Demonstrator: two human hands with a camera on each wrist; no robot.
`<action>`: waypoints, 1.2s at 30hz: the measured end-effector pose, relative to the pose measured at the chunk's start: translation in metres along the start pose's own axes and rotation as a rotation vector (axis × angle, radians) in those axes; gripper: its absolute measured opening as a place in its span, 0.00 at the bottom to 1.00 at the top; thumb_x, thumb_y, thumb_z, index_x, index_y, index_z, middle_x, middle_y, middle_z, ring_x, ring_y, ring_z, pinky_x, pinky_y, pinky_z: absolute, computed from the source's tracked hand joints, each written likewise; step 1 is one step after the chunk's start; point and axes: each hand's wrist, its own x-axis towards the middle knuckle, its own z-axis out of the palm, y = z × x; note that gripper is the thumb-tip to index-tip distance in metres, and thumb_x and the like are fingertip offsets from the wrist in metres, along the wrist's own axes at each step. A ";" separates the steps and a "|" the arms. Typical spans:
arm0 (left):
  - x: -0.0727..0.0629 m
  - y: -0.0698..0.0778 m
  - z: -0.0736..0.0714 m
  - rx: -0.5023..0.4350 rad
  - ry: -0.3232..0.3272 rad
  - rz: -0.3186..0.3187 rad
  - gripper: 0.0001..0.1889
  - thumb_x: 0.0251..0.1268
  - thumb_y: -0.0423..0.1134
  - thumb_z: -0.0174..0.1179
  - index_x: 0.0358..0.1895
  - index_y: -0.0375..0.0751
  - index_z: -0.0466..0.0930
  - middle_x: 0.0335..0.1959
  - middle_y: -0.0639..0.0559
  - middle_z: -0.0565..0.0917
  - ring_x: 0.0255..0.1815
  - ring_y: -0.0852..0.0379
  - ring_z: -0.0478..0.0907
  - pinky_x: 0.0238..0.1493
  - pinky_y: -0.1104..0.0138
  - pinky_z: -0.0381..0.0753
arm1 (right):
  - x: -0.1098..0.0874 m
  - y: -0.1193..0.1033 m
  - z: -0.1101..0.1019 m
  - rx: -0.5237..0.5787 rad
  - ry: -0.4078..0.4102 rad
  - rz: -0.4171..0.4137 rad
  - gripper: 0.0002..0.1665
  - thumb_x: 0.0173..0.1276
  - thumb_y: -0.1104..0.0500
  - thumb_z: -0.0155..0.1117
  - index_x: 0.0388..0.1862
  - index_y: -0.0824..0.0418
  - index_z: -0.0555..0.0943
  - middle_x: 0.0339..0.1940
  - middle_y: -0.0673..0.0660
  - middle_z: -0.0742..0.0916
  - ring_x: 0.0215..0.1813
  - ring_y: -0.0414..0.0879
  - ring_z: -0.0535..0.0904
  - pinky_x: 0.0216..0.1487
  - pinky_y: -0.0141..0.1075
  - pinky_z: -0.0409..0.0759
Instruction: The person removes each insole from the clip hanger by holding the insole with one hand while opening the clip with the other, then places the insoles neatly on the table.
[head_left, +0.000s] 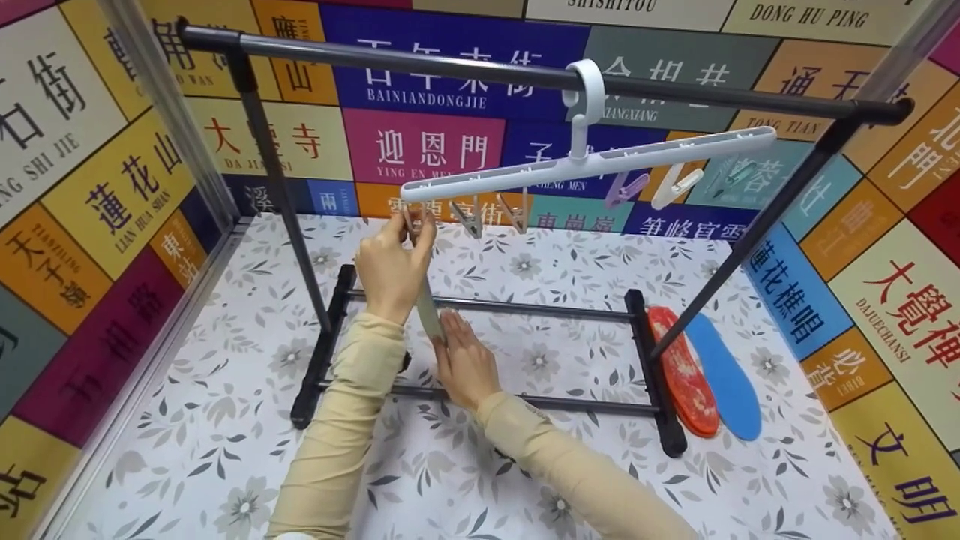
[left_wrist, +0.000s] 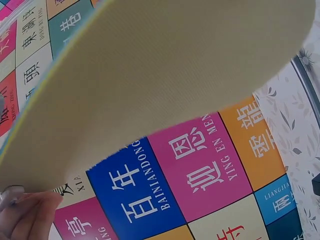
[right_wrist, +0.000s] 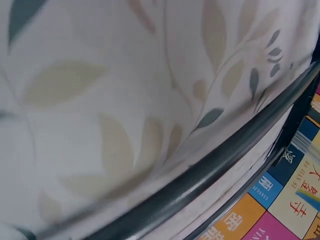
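In the head view, a white clip hanger [head_left: 517,172] hangs tilted from the rack's top bar, its left end lower. My left hand [head_left: 394,266] pinches a clip [head_left: 414,217] under that end. Below it hangs a thin insole [head_left: 429,311], seen nearly edge-on. The left wrist view shows the insole's beige face [left_wrist: 165,75] large, its narrow end by the left fingertips [left_wrist: 37,210]. My right hand [head_left: 471,364] is at the insole's lower end, fingers mostly straight and apparently touching it. The right wrist view does not show the hand.
A black rack [head_left: 480,64] stands on a floral-patterned surface [head_left: 225,450]. More clips hang from the hanger, including a purple clip [head_left: 626,187]. At right, a red insole [head_left: 684,375] and a blue insole [head_left: 726,375] lie beside the rack's foot. Sign-patterned walls [head_left: 90,300] surround it.
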 end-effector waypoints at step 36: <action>-0.001 -0.004 -0.005 -0.034 -0.020 -0.053 0.20 0.66 0.54 0.63 0.41 0.37 0.86 0.44 0.38 0.88 0.43 0.41 0.87 0.47 0.52 0.84 | -0.057 0.065 -0.056 0.036 -0.076 0.165 0.25 0.79 0.53 0.47 0.64 0.69 0.75 0.64 0.65 0.81 0.54 0.66 0.83 0.50 0.54 0.82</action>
